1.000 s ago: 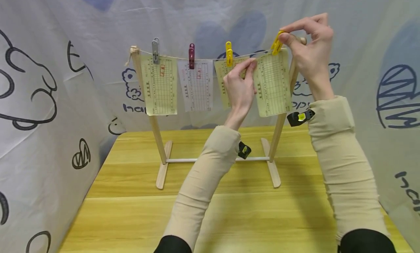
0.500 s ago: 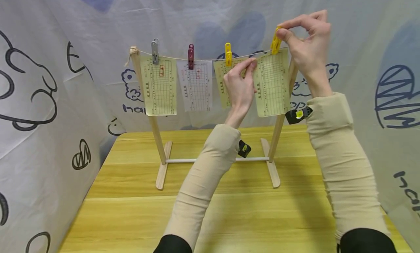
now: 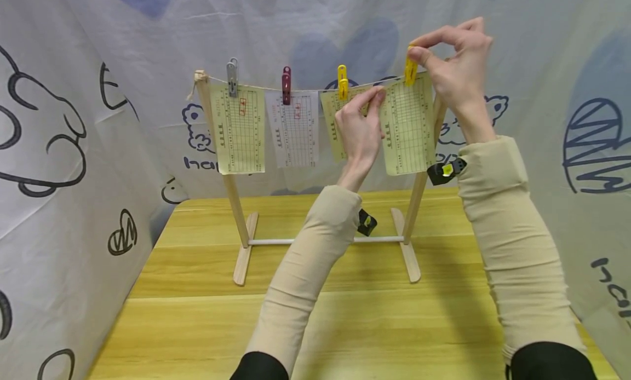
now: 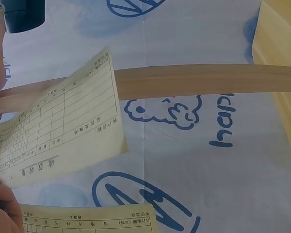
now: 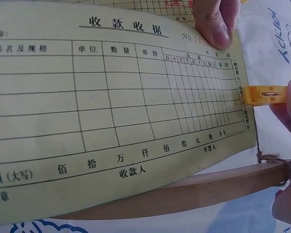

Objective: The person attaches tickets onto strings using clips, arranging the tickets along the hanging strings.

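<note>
At the right end of the string [image 3: 276, 88], a yellowish receipt slip [image 3: 408, 131] with a printed grid hangs in front of the rack's right post. My left hand [image 3: 360, 131] pinches its upper left corner between thumb and fingers. Above the slip, my right hand [image 3: 460, 68] pinches a yellow clothespin [image 3: 411, 69] by its upper end. In the right wrist view the clothespin's [image 5: 264, 95] tip meets the slip's top edge; whether it bites the string too is hard to tell. The left wrist view shows the slip [image 4: 72, 119] tilted, its lower part hanging free.
Left along the string hang a yellowish slip [image 3: 240, 136] under a grey clip [image 3: 233, 78], a white slip [image 3: 294, 139] under a maroon clip [image 3: 286, 85], and another yellowish slip [image 3: 331, 117] under a yellow clip [image 3: 342, 82]. The wooden rack [image 3: 413, 207] stands on a table [image 3: 197, 314].
My right hand has shifted slightly left with the yellow clothespin, which has turned from leaning to nearly upright. My left hand stays at the slip's corner.
</note>
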Available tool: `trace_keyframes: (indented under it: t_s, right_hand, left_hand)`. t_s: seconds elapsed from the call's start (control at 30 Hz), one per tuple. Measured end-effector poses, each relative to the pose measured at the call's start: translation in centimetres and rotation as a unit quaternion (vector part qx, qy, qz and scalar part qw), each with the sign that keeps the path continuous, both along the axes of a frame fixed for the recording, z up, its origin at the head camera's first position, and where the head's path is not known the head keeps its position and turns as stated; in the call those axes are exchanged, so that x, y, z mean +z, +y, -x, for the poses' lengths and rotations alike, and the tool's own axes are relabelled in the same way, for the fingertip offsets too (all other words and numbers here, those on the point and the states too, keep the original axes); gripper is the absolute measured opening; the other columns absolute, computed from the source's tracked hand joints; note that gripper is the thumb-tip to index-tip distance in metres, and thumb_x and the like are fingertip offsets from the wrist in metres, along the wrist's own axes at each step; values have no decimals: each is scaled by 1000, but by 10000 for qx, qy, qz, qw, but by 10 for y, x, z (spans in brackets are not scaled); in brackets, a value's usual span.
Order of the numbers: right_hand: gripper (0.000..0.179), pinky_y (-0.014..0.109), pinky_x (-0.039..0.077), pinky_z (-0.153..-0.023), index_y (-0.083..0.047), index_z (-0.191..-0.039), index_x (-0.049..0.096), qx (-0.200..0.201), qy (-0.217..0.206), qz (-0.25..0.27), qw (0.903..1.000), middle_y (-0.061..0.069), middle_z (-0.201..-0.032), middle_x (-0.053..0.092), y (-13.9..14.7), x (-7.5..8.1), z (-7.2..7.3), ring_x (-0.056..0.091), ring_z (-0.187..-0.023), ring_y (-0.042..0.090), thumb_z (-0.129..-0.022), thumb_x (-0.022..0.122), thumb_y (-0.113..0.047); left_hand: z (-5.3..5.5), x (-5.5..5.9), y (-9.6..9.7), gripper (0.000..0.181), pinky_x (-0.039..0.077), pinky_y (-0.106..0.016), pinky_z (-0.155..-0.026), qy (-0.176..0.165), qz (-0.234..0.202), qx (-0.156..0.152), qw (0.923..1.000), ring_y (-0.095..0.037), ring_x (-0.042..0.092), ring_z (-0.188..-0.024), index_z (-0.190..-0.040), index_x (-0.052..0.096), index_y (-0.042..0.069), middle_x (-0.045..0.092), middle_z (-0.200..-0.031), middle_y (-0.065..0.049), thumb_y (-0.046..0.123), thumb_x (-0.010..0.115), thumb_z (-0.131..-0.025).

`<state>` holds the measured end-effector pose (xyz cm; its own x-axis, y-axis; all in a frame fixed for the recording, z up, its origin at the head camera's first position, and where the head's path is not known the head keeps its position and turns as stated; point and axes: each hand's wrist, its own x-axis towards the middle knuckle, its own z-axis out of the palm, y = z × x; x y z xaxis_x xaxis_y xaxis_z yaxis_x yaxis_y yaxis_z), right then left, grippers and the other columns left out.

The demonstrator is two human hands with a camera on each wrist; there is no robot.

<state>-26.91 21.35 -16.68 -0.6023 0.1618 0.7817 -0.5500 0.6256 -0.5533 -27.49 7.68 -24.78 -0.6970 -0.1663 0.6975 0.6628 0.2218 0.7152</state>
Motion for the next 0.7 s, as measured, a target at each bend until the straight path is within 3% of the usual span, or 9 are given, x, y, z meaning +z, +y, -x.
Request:
trace_keyframes:
  t_s: [0.5,0.7]
  right_hand:
    - [29,22,16,-96,1,-103,76,-6,-179,-308,9994,-20,-86,37,0,-3,0,23,-92,-6,-87,80,-22]
    - [29,23,16,-97,-1,-106,76,0,-286,-385,9988,-20,-89,36,1,-3,-1,22,-92,-6,-88,79,-24]
  left_hand:
    - [1,2,1,22,48,-19,-38,-213,98,80,9997,-16,58,-40,-113,76,9,78,-111,-7,19,63,-100]
    - [1,1,1,21,48,-20,-39,-194,29,-20,9998,-11,55,-38,-112,77,8,78,-111,-9,18,63,-100]
